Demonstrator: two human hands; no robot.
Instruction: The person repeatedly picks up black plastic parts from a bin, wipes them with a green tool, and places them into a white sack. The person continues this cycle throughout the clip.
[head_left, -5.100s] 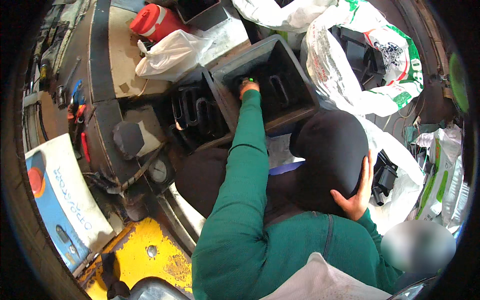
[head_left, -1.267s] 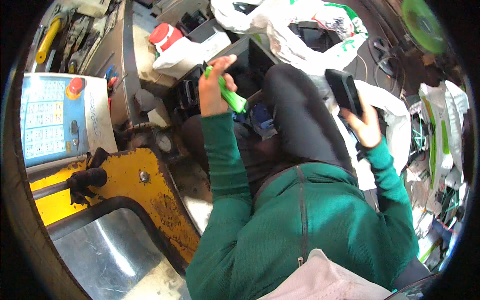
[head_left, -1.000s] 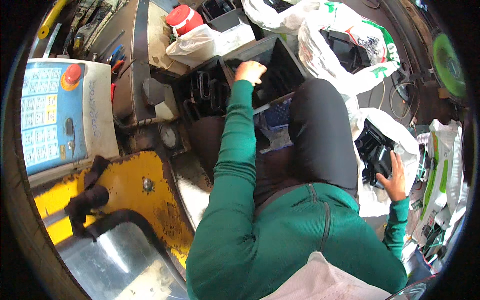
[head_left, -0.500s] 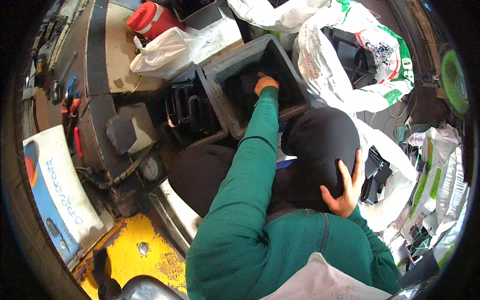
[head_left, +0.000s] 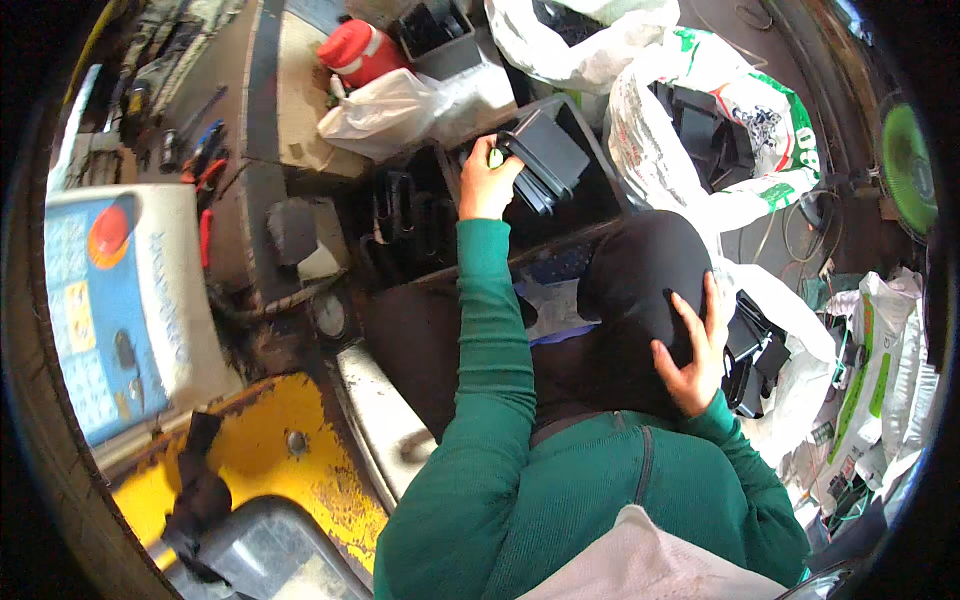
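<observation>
My left hand (head_left: 487,188) grips several black rectangular plastic pieces (head_left: 548,158), shallow and tray-like, by their left end. They are tilted above a dark grey bin (head_left: 605,165), and what lies in the bin under them is mostly hidden. A small yellow-green spot shows by the fingers; I cannot make out what it is. My right hand (head_left: 697,350) lies on my right knee (head_left: 650,265) with its fingers spread, holding nothing.
Left of the bin, a second bin (head_left: 440,270) holds upright black parts. White sacks (head_left: 640,130) with black pieces stand right and behind. Further left are a red jug (head_left: 362,52), a blue-white control panel (head_left: 130,310) and a yellow machine surface (head_left: 290,430).
My left hand has come up out of the bin and moved left, now with black plastic pieces in it. The view has shifted, showing more of the control panel. My right hand stays on the knee.
</observation>
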